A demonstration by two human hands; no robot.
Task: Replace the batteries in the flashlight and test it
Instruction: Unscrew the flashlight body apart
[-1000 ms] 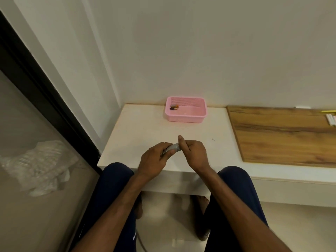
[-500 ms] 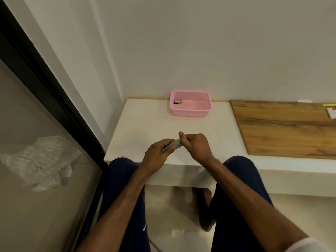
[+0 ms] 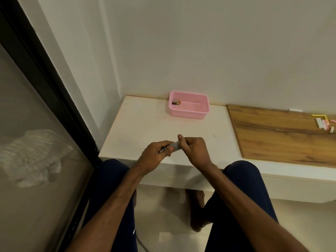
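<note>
A small silver flashlight (image 3: 173,146) is held level between both hands, just above the near part of the white table (image 3: 145,128). My left hand (image 3: 154,155) wraps its left end, my right hand (image 3: 193,150) grips its right end with the thumb up. Only a short middle stretch of the flashlight shows. At the back of the table stands a pink basket (image 3: 189,113) with two batteries (image 3: 176,102) lying in its left corner.
A wooden board (image 3: 283,135) covers the table's right side, with several chalk sticks (image 3: 324,123) at its far right. A black-framed glass door (image 3: 40,124) runs along the left. My knees sit under the table's front edge.
The head has tipped and the view shifted slightly, so more of the board and chalk shows. Both hands stay closed on the flashlight in nearly the same place.
</note>
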